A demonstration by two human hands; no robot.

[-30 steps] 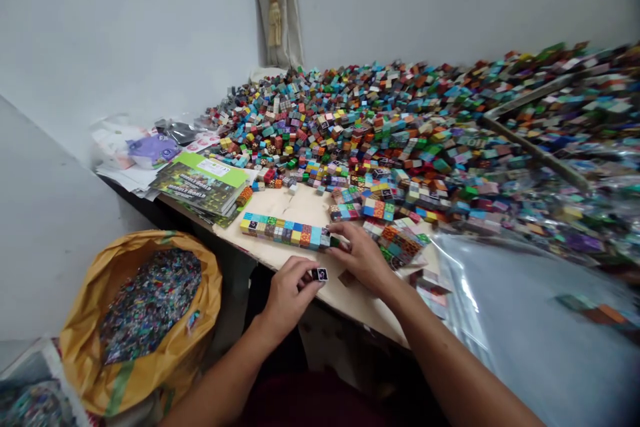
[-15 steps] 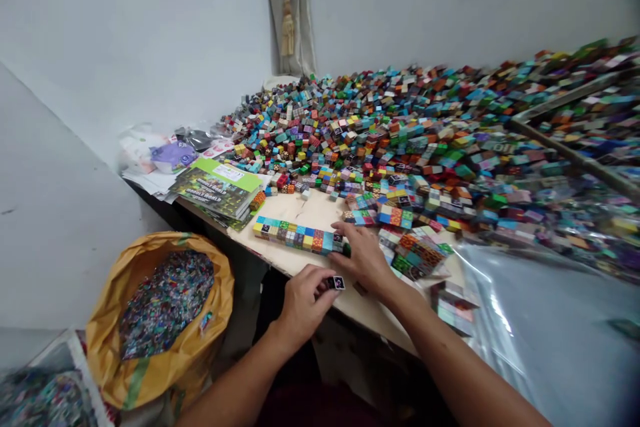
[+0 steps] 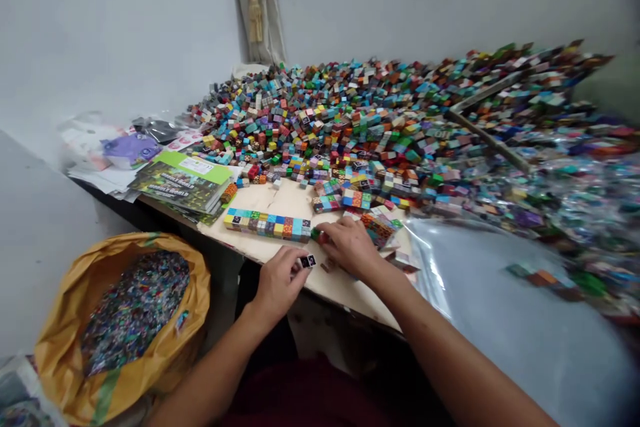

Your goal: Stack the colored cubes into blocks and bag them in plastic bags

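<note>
My left hand [image 3: 277,283] is at the near edge of the wooden board [image 3: 280,200], fingers pinched round a small black cube [image 3: 307,261]. My right hand [image 3: 347,245] lies on the board just right of it, fingers curled at the right end of a double row of coloured cubes [image 3: 267,224], touching a green cube [image 3: 316,234] there. A block of orange and green patterned cubes [image 3: 379,228] sits just behind my right hand.
A huge heap of loose coloured cubes [image 3: 380,120] covers the table behind. Green printed booklets [image 3: 183,181] lie left of the board. A yellow sack [image 3: 120,320] of small pieces stands on the floor at left. Clear plastic sheet [image 3: 500,320] covers the right side.
The view has swung, so everything sits further left in the picture. Both hands keep their places by the row's right end; the left still pinches the black cube.
</note>
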